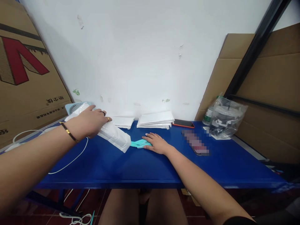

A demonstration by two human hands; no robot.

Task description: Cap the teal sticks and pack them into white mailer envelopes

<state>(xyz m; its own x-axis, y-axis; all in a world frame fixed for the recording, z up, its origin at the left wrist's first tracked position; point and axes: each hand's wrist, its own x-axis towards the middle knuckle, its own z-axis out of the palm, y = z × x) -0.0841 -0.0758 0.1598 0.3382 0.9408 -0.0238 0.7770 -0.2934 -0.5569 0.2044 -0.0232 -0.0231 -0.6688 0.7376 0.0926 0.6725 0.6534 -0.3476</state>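
My left hand (92, 121), with rings and a bracelet on that arm, is closed around a long white plastic packet (116, 137) held at a slant over the left side of the table. Turquoise strips (137, 143) stick out of the packet's lower right end; what kind of thing they are I cannot make out. Over their other end lies my right hand (157, 143), its fingers spread and stretched out, thumb on the near side. The palm hides part of the strips. How much of them is inside the packet cannot be seen.
Behind the hands lie a stack of white packets (154, 120) and a smaller pile (123, 122) on the blue table (154, 168). A phone (184, 123), a blurred flat object (195, 142), a bagged container (226, 122) and a bottle (207, 115) are at right; a fan (73, 108) and white cable (77, 157) left.
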